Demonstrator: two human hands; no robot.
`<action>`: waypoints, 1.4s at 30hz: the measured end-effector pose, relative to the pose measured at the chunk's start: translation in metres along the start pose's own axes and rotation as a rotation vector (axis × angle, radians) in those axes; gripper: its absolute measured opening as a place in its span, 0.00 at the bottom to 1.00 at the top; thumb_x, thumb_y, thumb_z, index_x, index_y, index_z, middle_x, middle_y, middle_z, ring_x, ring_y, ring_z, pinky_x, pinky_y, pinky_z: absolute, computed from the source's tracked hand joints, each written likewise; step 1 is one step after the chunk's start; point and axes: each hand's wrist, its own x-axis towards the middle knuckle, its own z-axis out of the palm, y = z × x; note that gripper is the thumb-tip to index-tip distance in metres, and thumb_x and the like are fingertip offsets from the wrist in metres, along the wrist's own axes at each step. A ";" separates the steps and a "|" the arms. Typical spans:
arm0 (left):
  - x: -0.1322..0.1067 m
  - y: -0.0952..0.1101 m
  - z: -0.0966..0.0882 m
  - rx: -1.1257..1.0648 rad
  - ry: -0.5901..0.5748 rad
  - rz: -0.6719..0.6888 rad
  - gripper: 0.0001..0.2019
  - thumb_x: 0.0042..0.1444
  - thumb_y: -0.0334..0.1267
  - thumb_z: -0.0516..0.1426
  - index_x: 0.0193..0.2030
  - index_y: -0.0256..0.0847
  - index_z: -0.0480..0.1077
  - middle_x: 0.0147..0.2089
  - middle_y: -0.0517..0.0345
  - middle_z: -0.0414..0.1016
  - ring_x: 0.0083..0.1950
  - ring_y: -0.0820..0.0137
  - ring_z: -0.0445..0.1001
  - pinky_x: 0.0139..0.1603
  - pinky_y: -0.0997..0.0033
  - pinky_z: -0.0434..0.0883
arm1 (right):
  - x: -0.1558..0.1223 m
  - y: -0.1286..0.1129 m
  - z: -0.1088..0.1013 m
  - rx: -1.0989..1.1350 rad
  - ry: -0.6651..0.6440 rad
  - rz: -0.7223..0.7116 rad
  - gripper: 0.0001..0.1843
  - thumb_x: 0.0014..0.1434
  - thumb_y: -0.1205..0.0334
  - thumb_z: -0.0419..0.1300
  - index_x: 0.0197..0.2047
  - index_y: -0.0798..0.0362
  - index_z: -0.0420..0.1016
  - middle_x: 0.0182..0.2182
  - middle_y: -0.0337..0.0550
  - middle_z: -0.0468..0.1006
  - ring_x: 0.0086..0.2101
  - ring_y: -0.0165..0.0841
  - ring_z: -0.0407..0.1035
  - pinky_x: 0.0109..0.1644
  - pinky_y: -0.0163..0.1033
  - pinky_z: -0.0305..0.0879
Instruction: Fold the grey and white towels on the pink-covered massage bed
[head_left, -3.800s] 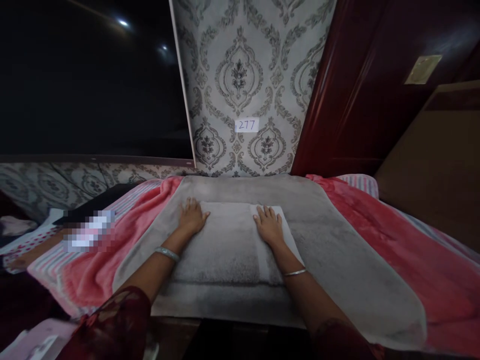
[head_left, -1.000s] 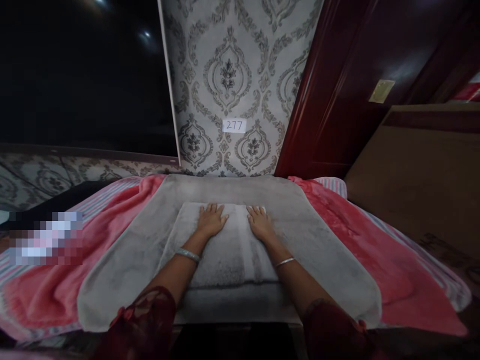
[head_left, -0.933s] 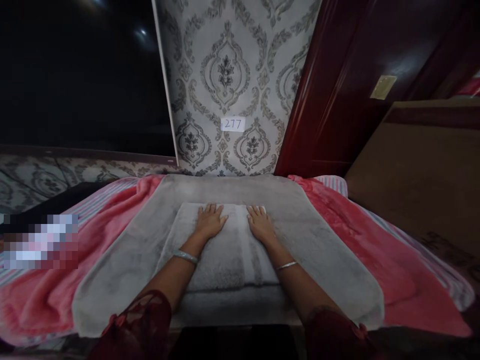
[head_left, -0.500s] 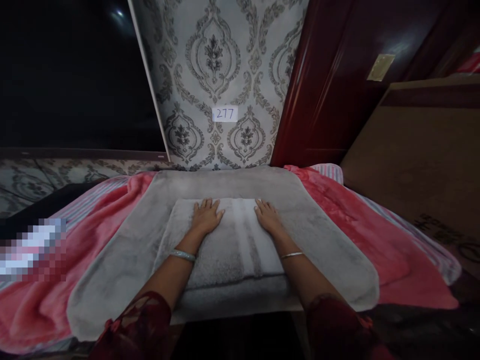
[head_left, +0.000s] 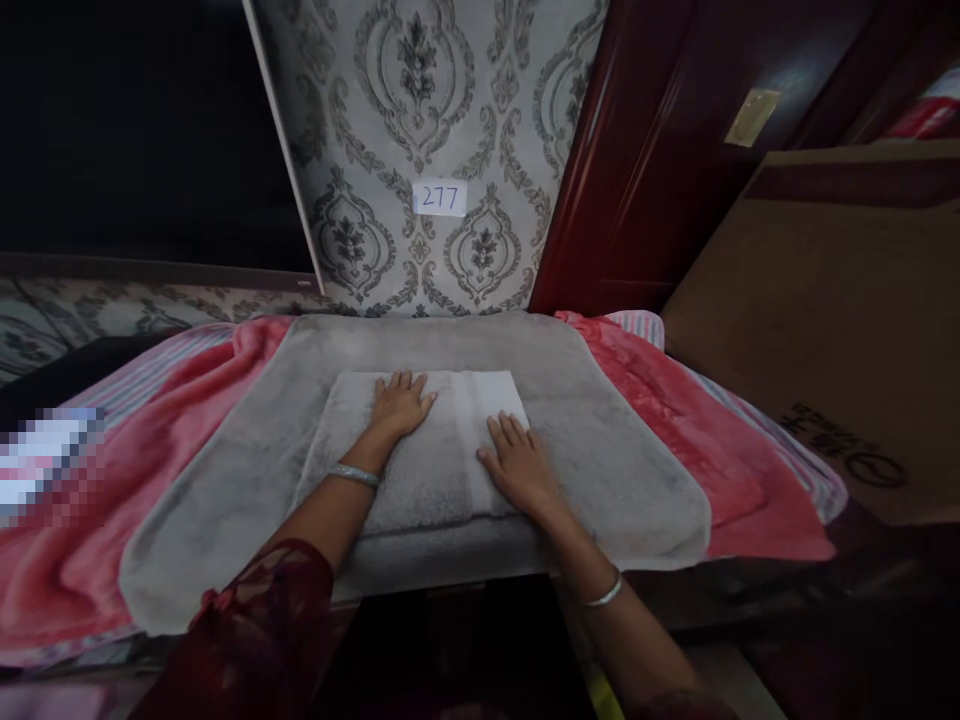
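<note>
A folded grey towel [head_left: 420, 480] with a pale band along its right side lies flat on a grey plush mat [head_left: 607, 470]. My left hand [head_left: 400, 405] rests palm down on the towel's far left part, fingers spread. On the pale band at the right edge lies my right hand [head_left: 517, 460], flat, with its fingers stretched out and the thumb pointing left. Neither hand grips anything. The towel's layers show at its near edge.
Beneath the mat, a pink blanket [head_left: 750, 480] spreads out on both sides. A large cardboard box [head_left: 817, 290] stands at the right, beside a dark red door [head_left: 637, 150]. A black screen [head_left: 135, 130] hangs at the left, and a paper label [head_left: 439, 197] reading 277 is on the wall.
My right hand has slid from the towel's far right corner toward me, down along the pale band. My left hand stays at about the same place on the towel. The camera view has shifted slightly.
</note>
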 end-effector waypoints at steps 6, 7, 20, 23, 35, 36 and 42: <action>0.001 -0.002 0.002 -0.007 0.017 0.008 0.31 0.68 0.52 0.38 0.73 0.42 0.56 0.74 0.42 0.57 0.75 0.52 0.52 0.71 0.38 0.50 | -0.020 0.034 -0.004 -0.009 -0.039 0.081 0.34 0.71 0.50 0.41 0.75 0.56 0.51 0.74 0.48 0.48 0.71 0.41 0.43 0.72 0.52 0.46; 0.001 -0.002 0.003 -0.013 0.023 0.013 0.31 0.68 0.52 0.39 0.72 0.42 0.57 0.74 0.42 0.57 0.75 0.51 0.52 0.71 0.37 0.50 | -0.024 0.039 -0.005 -0.009 -0.034 0.094 0.33 0.71 0.51 0.41 0.75 0.56 0.51 0.73 0.48 0.50 0.71 0.41 0.44 0.72 0.52 0.46; -0.009 0.001 -0.005 -0.081 0.137 0.079 0.24 0.67 0.42 0.45 0.67 0.46 0.66 0.71 0.52 0.64 0.74 0.60 0.55 0.72 0.54 0.55 | 0.027 -0.005 -0.041 0.085 0.110 -0.078 0.33 0.69 0.57 0.43 0.74 0.58 0.54 0.72 0.52 0.52 0.71 0.42 0.44 0.71 0.52 0.47; -0.011 0.001 -0.006 -0.081 0.135 0.086 0.23 0.67 0.41 0.46 0.66 0.47 0.67 0.70 0.53 0.66 0.72 0.62 0.58 0.72 0.55 0.56 | 0.054 -0.036 -0.042 0.090 0.062 -0.113 0.33 0.69 0.57 0.43 0.74 0.58 0.51 0.73 0.52 0.51 0.71 0.42 0.44 0.72 0.53 0.45; -0.008 0.000 0.002 -0.053 0.120 0.002 0.24 0.69 0.41 0.42 0.67 0.42 0.65 0.71 0.47 0.64 0.73 0.57 0.59 0.72 0.42 0.52 | 0.072 -0.049 0.000 0.007 -0.122 -0.235 0.35 0.71 0.50 0.43 0.76 0.55 0.45 0.74 0.46 0.42 0.72 0.39 0.36 0.74 0.55 0.35; -0.008 0.000 0.002 -0.053 0.120 0.001 0.24 0.69 0.41 0.42 0.67 0.42 0.65 0.71 0.47 0.64 0.73 0.57 0.59 0.72 0.42 0.52 | 0.076 -0.049 -0.002 0.005 -0.133 -0.238 0.34 0.72 0.50 0.42 0.76 0.54 0.46 0.74 0.46 0.43 0.72 0.39 0.37 0.73 0.55 0.36; -0.007 -0.001 0.001 -0.055 0.107 0.006 0.25 0.68 0.41 0.42 0.67 0.39 0.64 0.71 0.46 0.64 0.72 0.56 0.59 0.72 0.41 0.52 | 0.110 -0.045 -0.015 -0.036 -0.167 -0.230 0.30 0.72 0.52 0.40 0.74 0.49 0.52 0.74 0.42 0.49 0.72 0.40 0.42 0.72 0.59 0.40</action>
